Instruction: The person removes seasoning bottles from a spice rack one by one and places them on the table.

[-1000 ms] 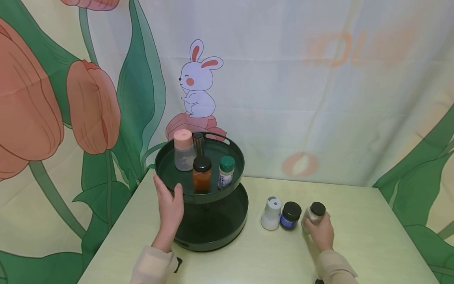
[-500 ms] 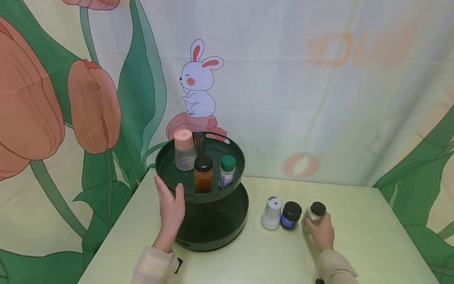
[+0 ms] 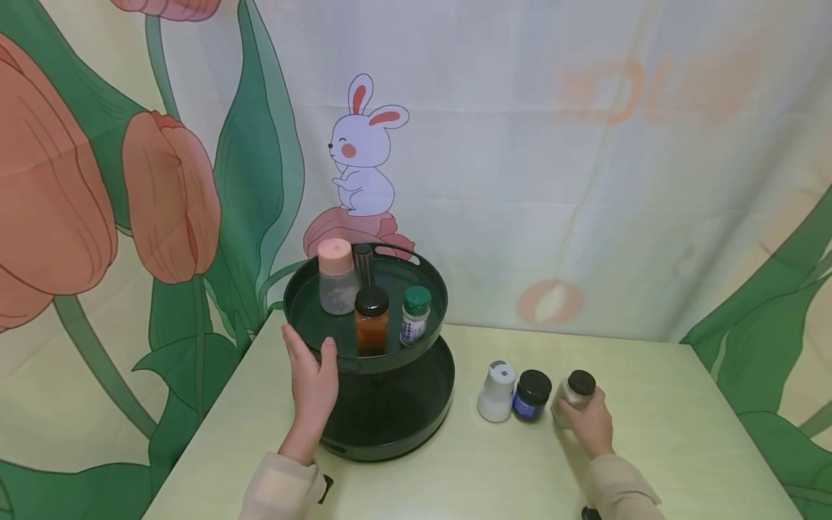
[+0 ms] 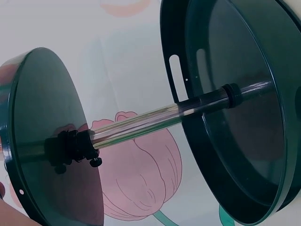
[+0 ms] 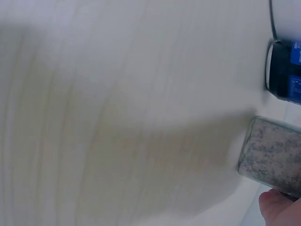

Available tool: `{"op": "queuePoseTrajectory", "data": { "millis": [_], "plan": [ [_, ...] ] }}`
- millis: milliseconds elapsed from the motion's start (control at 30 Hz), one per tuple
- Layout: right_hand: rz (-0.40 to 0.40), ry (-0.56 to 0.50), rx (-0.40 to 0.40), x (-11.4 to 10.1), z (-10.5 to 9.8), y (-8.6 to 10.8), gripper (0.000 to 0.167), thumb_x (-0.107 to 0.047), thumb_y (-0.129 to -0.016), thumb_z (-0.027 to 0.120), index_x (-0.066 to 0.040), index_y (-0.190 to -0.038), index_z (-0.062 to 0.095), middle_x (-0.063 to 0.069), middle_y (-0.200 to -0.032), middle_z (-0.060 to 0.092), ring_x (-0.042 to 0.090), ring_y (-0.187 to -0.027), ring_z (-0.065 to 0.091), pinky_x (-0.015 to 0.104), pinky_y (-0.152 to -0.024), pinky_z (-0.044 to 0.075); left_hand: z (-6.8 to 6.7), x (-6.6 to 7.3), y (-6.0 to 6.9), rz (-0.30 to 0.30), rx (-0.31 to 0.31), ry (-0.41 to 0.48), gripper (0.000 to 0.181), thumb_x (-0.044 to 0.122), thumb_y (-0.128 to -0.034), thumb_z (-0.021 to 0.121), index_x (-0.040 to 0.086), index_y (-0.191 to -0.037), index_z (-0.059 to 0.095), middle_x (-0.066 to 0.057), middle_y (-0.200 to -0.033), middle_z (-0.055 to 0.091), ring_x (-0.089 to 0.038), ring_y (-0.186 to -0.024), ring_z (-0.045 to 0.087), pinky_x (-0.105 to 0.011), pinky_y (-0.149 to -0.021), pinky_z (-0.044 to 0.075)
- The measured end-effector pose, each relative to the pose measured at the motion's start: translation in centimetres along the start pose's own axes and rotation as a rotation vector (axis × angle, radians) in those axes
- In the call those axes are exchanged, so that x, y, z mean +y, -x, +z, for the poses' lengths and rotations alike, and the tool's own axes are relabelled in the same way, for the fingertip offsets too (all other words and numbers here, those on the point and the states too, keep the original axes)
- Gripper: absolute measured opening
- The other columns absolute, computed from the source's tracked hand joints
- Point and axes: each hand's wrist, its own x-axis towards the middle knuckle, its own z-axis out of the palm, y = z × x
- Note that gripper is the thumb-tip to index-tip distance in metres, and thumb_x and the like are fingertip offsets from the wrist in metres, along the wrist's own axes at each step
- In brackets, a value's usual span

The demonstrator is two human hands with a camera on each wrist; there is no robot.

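A dark green two-tier round tray stand stands left of centre. My left hand rests against the front left rim of its upper tray, thumb and fingers spread and fairly straight. In the left wrist view a clear post joins the tiers. My right hand grips a glass spice jar with a black lid, standing upright at the right. Speckled pale contents show through the spice jar in the right wrist view; only part of the thumb is visible there.
On the upper tray stand a pink-capped bottle, a slim dark-capped container, an orange-brown spice jar and a green-capped shaker. A white-topped bottle and a black-lidded blue-label jar stand left of the gripped jar. A printed curtain hangs behind.
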Motion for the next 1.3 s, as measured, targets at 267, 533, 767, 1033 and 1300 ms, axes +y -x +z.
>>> {"op": "queuePoseTrajectory", "data": {
  "millis": [267, 533, 767, 1033, 1300],
  "plan": [
    [-0.027, -0.02, -0.017, -0.5, -0.8, 0.1, 0.078, -0.029, -0.081, 0.059, 0.008, -0.135, 0.015, 0.032, -0.129, 0.034, 0.045, -0.118, 0.036, 0.054, -0.097, 0.03, 0.0, 0.0, 0.0, 0.003, 0.008, -0.005, 0.074, 0.034, -0.0917, 0.038, 0.008, -0.141, -0.011, -0.006, -0.149, -0.011, -0.022, -0.137, -0.005, -0.045, -0.11, 0.006],
    [-0.056, -0.04, 0.037, -1.5, -1.2, 0.3, 0.074, -0.03, -0.082, 0.057, 0.004, -0.135, 0.019, 0.029, -0.133, 0.034, 0.043, -0.12, 0.035, 0.053, -0.099, 0.028, 0.0, 0.0, 0.1, -0.004, 0.0, -0.01, 0.074, 0.034, -0.0919, 0.038, 0.01, -0.141, -0.012, -0.005, -0.149, -0.011, -0.023, -0.137, -0.005, -0.045, -0.11, 0.006],
    [-0.08, -0.05, 0.107, -3.3, -1.6, 0.3, 0.071, -0.027, -0.083, 0.056, 0.004, -0.136, 0.02, 0.026, -0.137, 0.031, 0.04, -0.122, 0.034, 0.049, -0.1, 0.029, 0.0, 0.1, 0.2, 0.001, 0.002, -0.004, 0.074, 0.034, -0.0918, 0.038, 0.01, -0.141, -0.012, -0.006, -0.149, -0.011, -0.023, -0.137, -0.005, -0.045, -0.11, 0.006],
    [-0.091, -0.049, 0.154, -5.0, -1.7, 0.5, 0.065, -0.025, -0.083, 0.054, 0.003, -0.134, 0.026, 0.024, -0.137, 0.032, 0.04, -0.124, 0.032, 0.049, -0.101, 0.028, 0.0, 0.1, 0.1, -0.006, 0.002, -0.004, 0.074, 0.031, -0.0921, 0.039, 0.011, -0.141, -0.012, -0.005, -0.149, -0.012, -0.022, -0.137, -0.005, -0.045, -0.11, 0.006],
    [-0.122, -0.068, 0.189, -6.2, -1.7, 0.7, 0.06, -0.025, -0.083, 0.054, 0.001, -0.132, 0.032, 0.022, -0.136, 0.036, 0.037, -0.125, 0.032, 0.048, -0.102, 0.027, 0.0, 0.0, 0.1, -0.005, 0.002, 0.0, 0.074, 0.03, -0.092, 0.039, 0.01, -0.141, -0.011, -0.005, -0.149, -0.012, -0.023, -0.137, -0.005, -0.046, -0.109, 0.006]
  ]
}}
